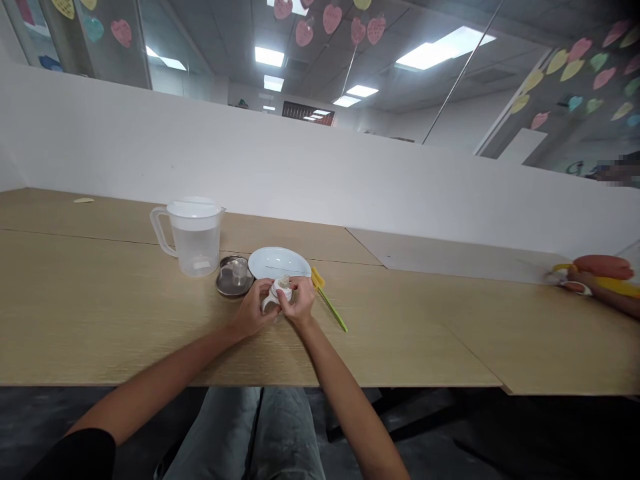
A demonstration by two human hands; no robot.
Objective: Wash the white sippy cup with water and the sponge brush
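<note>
Close above the table, in front of the plate, both hands hold what looks like a white baby bottle top point(283, 289). It has a curved handle at its lower left and a translucent tip pointing up. My left hand point(254, 312) grips its left side, fingers curled near the handle. From the right, my right hand point(300, 303) pinches it between thumb and fingers. Just behind is a white oval plate point(279, 259) with a thin straight item lying on it. To the right of my right hand lies a yellow-headed brush point(331, 307) with a green handle.
A clear plastic pitcher point(197, 243) stands at the back left. Beside it, a small round metal dish point(231, 285) holds a small clear cup point(240, 271). At the far right, another person's arm point(610, 297) rests near a red and yellow object point(603, 267). A low white wall point(300, 173) runs behind the table.
</note>
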